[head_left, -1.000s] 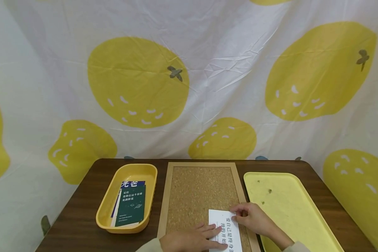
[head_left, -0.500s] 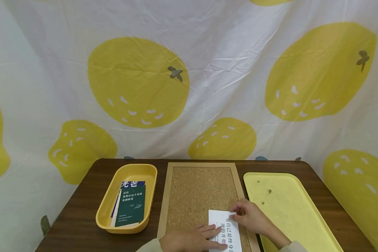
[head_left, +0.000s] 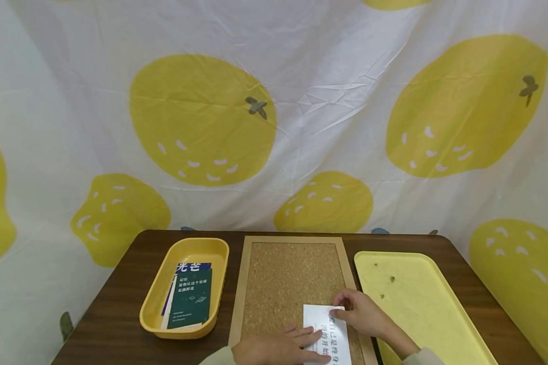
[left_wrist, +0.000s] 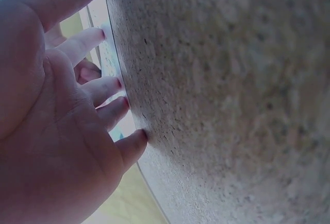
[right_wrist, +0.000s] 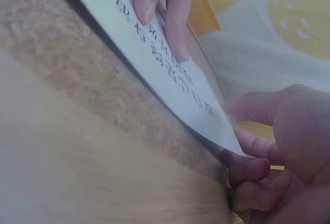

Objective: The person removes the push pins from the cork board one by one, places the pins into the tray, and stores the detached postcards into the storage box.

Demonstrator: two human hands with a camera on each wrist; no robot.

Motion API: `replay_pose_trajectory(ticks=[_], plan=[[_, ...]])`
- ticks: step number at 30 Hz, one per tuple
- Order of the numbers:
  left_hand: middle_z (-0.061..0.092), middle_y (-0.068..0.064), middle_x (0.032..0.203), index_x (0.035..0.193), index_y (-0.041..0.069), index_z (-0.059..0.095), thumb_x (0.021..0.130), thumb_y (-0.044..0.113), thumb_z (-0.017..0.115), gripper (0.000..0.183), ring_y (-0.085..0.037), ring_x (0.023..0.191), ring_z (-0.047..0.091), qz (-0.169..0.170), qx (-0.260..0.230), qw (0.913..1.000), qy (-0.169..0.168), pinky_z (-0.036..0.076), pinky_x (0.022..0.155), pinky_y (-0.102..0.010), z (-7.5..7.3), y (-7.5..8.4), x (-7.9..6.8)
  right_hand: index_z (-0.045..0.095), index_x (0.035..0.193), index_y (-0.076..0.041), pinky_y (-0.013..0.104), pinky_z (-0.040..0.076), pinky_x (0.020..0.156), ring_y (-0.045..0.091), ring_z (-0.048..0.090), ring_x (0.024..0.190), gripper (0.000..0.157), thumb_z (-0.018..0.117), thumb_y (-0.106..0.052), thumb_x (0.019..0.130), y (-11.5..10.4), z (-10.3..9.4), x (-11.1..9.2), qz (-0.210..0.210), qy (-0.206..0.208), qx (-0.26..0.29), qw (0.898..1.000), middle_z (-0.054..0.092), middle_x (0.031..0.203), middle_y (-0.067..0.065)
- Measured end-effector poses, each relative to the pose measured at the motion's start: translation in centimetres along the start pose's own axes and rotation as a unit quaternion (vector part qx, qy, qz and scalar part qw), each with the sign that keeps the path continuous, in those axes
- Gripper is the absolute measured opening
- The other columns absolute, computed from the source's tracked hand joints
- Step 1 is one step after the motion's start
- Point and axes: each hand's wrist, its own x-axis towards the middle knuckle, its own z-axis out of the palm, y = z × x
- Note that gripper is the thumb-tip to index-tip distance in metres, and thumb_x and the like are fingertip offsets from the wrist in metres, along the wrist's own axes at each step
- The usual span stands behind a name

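A white card [head_left: 314, 315] with dark printed characters lies over the right lower part of a wood-framed corkboard [head_left: 283, 279]. Across it rests my left hand [head_left: 276, 347], fingers spread and nearly straight, holding it against the board. The upper right corner is pinched by my right hand [head_left: 363, 314], thumb on top and fingertips below. Seen from the right wrist, this end of the card [right_wrist: 201, 116] stands slightly off the cork, with a dark gap beneath its edge. In the left wrist view, the left fingertips reach the card's edge beside bare cork [left_wrist: 216, 80].
An orange-yellow basket [head_left: 148, 304] left of the board holds several cards, a dark green one [head_left: 192, 296] on top. To the right lies a pale yellow tray [head_left: 420, 294] with a few small dark marks. A lemon-print curtain [head_left: 297, 126] hangs behind the brown table [head_left: 114, 304].
The right thumb has shifted slightly left onto the card's corner, which now catches the light as if raised. The left hand stays in place.
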Motion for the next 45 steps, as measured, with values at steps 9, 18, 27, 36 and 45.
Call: replay_pose_trajectory(ticks=[9, 18, 27, 36, 45], plan=[[0.017, 0.006, 0.165, 0.156, 0.039, 0.027, 0.101, 0.048, 0.050, 0.061, -0.009, 0.152, 0.012, -0.005, 0.016, 0.9999, 0.002, 0.019, 0.122, -0.034, -1.3, 1.7, -1.3, 0.061, 0.096, -0.003, 0.022, 0.044, 0.060, 0.011, 0.053, 0.072, 0.017, 0.072, -0.015, 0.089, -0.2, -0.1, 0.0, 0.009, -0.018, 0.064, 0.998, 0.059, 0.085, 0.003], [0.018, 0.006, 0.165, 0.156, 0.039, 0.028, 0.102, 0.048, 0.048, 0.059, -0.009, 0.152, 0.012, -0.006, 0.008, 0.9999, 0.005, 0.019, 0.122, -0.035, -1.3, 1.8, -1.3, 0.059, 0.098, 0.000, 0.016, 0.034, 0.047, 0.003, 0.040, 0.053, 0.017, 0.069, -0.011, 0.090, 1.1, 0.0, 0.4, 0.040, -0.043, 0.129, 0.990, 0.055, 0.070, -0.002], [0.018, 0.009, 0.165, 0.155, 0.041, 0.028, 0.100, 0.049, 0.050, 0.059, -0.007, 0.151, 0.013, -0.019, 0.015, 0.9997, 0.001, 0.020, 0.122, -0.036, -1.3, 1.9, -1.2, 0.063, 0.110, -0.002, 0.019, 0.040, 0.056, 0.008, 0.047, 0.067, 0.028, 0.074, -0.014, 0.087, 1.4, -0.2, 0.5, 0.028, -0.058, 0.123, 0.990, 0.059, 0.085, 0.003], [0.017, 0.009, 0.165, 0.155, 0.041, 0.028, 0.101, 0.049, 0.048, 0.058, -0.006, 0.151, 0.012, -0.018, 0.027, 0.9995, 0.000, 0.019, 0.122, -0.035, -1.2, 1.8, -0.9, 0.070, 0.112, -0.009, 0.022, 0.044, 0.077, 0.012, 0.056, 0.093, 0.022, 0.070, -0.013, 0.090, 1.8, -0.5, 0.4, -0.036, -0.102, 0.107, 0.988, 0.067, 0.117, 0.010], [0.001, 0.013, 0.165, 0.153, 0.052, 0.013, 0.100, 0.060, 0.040, 0.060, -0.004, 0.151, -0.001, 0.023, 0.029, 0.9993, 0.004, 0.012, 0.124, -0.039, 3.1, -3.8, 2.8, 0.071, 0.105, -0.006, 0.021, 0.043, 0.069, 0.010, 0.055, 0.084, 0.016, 0.069, -0.010, 0.089, 1.5, -0.7, 0.5, -0.028, -0.117, 0.106, 0.987, 0.068, 0.105, 0.010]])
